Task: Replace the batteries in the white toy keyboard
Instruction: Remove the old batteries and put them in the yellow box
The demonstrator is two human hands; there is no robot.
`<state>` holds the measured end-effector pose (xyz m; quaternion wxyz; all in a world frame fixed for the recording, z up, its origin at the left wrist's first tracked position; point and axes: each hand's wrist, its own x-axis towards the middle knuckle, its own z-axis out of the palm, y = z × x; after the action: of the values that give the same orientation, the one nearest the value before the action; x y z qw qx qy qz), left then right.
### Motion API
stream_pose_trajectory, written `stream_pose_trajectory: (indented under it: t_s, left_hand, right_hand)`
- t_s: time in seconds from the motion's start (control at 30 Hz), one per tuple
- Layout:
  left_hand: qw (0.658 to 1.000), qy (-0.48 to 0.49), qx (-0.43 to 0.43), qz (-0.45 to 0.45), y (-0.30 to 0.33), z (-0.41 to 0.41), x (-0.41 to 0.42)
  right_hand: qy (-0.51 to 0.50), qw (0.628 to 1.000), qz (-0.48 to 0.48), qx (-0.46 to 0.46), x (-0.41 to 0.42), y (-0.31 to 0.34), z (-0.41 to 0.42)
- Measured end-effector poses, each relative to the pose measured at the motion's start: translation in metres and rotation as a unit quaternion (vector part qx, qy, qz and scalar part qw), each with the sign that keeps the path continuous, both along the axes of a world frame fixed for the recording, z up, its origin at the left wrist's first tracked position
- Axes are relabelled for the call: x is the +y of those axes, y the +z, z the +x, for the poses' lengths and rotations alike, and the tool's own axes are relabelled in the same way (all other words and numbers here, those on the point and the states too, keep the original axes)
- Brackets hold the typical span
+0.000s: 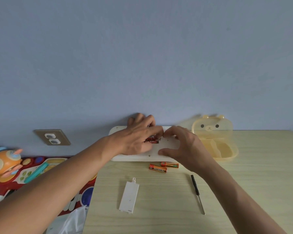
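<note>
The white toy keyboard lies face down at the far edge of the table, against the wall. Its battery bay is open and a red battery shows inside. My left hand rests over the bay with its fingertips on that battery. My right hand holds the keyboard's right part, thumb on the near edge, fingers by the bay. Two orange batteries lie loose just in front of the keyboard. The white battery cover lies nearer to me. A small black screwdriver lies to its right.
A translucent yellow bear-shaped box stands open at the right of the keyboard. Colourful toys and a red play mat crowd the left, beyond the table's edge. A wall socket sits low on the blue wall. White plastic wrap lies bottom left.
</note>
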<state>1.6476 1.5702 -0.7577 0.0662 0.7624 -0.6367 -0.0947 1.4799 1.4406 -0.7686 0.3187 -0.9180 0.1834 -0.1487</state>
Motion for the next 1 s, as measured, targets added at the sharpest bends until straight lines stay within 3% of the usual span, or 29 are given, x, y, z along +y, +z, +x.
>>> stream_pose_trajectory:
  t_s: [0.33,0.53,0.7,0.77,0.87,0.93,1.0]
  left_hand:
    - [0.966,0.062,0.148,-0.2,-0.005,0.002,0.005]
    - [0.866,0.169,0.35,-0.314,-0.003,-0.006,0.007]
    - [0.851,0.18,0.373,-0.324,-0.003,-0.022,0.003]
    - [0.873,0.173,0.345,-0.298,-0.004,-0.024,0.007]
    - [0.946,0.143,0.149,-0.248,-0.011,-0.017,0.018]
    - [0.967,0.125,0.055,-0.214,-0.016,-0.01,0.026]
    - [0.975,0.115,0.034,-0.187,-0.021,-0.006,0.032]
  right_hand:
    - [-0.014,0.999,0.023,0.024,0.001,0.009,0.002]
    - [-0.055,0.994,0.087,-0.037,0.011,0.009,0.011]
    - [-0.083,0.985,0.126,-0.08,0.016,0.005,0.014]
    - [-0.083,0.985,0.128,-0.083,0.014,0.002,0.012]
    - [-0.086,0.984,0.135,-0.08,0.006,-0.002,0.01]
    - [-0.085,0.984,0.138,-0.074,0.003,-0.004,0.009]
    - [-0.082,0.986,0.133,-0.064,0.002,-0.005,0.01]
